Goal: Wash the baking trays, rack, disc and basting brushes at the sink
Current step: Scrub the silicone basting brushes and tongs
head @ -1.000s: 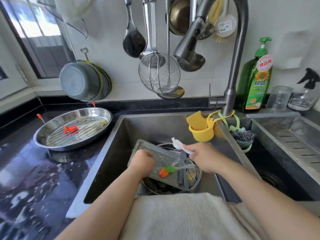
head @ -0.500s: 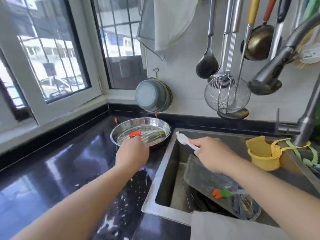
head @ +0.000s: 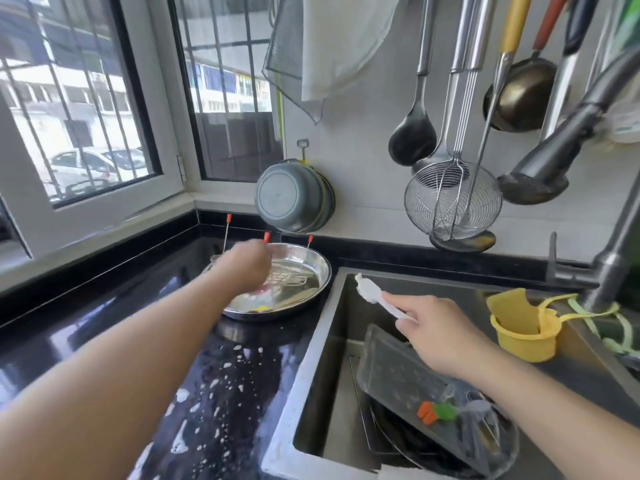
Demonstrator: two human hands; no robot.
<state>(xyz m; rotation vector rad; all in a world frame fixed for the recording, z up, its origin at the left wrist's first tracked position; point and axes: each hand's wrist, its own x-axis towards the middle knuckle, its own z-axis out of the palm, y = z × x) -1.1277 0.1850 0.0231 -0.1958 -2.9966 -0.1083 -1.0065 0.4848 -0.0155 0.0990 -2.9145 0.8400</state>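
Reaching left hand (head: 247, 268) into round steel tray (head: 320, 271) on far counter for wire rack (head: 287, 277); grip blurred, cannot tell. Right hand (head: 438, 332) grips white brush (head: 372, 294) over sink (head: 332, 344). Next: lift rack across to sink.

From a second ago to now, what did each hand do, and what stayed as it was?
The left hand let go of the rectangular tray in the sink and reached left over the counter to the round pan, where it now sits over the wire rack; its grip is blurred. The right hand kept hold of the white brush. The rectangular tray stayed in the sink, the pan on the counter.
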